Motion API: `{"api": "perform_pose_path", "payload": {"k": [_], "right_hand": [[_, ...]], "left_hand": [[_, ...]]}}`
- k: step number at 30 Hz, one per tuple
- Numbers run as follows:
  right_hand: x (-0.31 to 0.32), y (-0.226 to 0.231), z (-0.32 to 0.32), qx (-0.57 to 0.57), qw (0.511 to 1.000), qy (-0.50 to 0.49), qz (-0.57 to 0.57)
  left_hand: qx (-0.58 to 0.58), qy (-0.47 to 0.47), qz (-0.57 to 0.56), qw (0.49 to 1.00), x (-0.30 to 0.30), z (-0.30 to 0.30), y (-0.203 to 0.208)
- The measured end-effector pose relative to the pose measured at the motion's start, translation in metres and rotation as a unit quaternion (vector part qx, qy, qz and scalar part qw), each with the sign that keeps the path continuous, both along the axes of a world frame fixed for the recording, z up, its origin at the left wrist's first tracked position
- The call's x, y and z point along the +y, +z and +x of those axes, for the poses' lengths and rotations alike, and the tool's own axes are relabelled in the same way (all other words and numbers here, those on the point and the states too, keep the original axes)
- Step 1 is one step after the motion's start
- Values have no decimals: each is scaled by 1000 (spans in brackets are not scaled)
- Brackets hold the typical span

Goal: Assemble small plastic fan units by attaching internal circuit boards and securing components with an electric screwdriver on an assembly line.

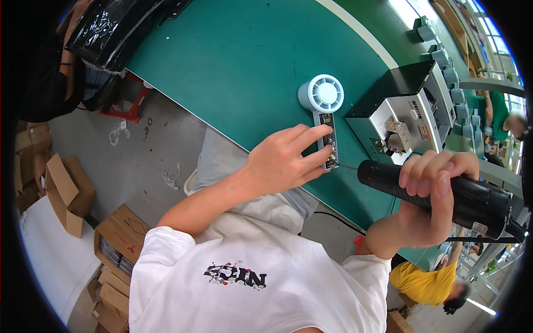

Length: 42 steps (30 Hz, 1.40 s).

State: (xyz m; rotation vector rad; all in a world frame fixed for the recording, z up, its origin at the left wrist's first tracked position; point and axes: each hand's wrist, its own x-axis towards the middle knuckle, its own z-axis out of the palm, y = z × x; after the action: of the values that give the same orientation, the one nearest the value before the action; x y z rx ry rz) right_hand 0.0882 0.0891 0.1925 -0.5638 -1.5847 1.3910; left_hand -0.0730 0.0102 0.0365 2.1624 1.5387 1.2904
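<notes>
Basically, L hand (291,152) is palm-down, fingers half bent & a bit spread, tips on the circuit board (328,139) of a device w/ a round, pale-blue vented head (327,94); can't tell if it's gripped or just held down. Device sits nr the near edge of the green table (244,72), head twd the far side. R hand (436,186) is wrapped tight round a black power driver (375,173), approx. level, its thin bit aimed L at the board's near end; can't tell if they touch. Metal box w/ black top (400,105) is just R of the device. Black plastic bundle (122,33) at table's L end.
</notes>
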Motion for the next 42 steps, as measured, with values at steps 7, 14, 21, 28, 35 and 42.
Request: {"api": "perform_pose_path", "payload": {"k": [7, 14, 21, 28, 35, 42], "right_hand": [[-1, -3, -3, 9, 1000, -16, 8], [-4, -5, -8, 15, 999, -35, -5], [-19, -12, -14, -3, 998, -47, 49], [-17, -16, -4, -14, 998, 8, 58], [4, -9, 17, 32, 994, 99, 37], [44, 38, 60, 95, 991, -84, 43]], "left_hand": [[-4, 0, 2, 1000, 0, 0, 0], [-3, 0, -6, 1000, 0, 0, 1], [-20, -2, 15, 1000, 0, -1, -3], [-9, -5, 10, 1000, 1, 1, -2], [-8, 3, 17, 1000, 2, 4, -3], [2, 25, 29, 999, 3, 4, -4]]}}
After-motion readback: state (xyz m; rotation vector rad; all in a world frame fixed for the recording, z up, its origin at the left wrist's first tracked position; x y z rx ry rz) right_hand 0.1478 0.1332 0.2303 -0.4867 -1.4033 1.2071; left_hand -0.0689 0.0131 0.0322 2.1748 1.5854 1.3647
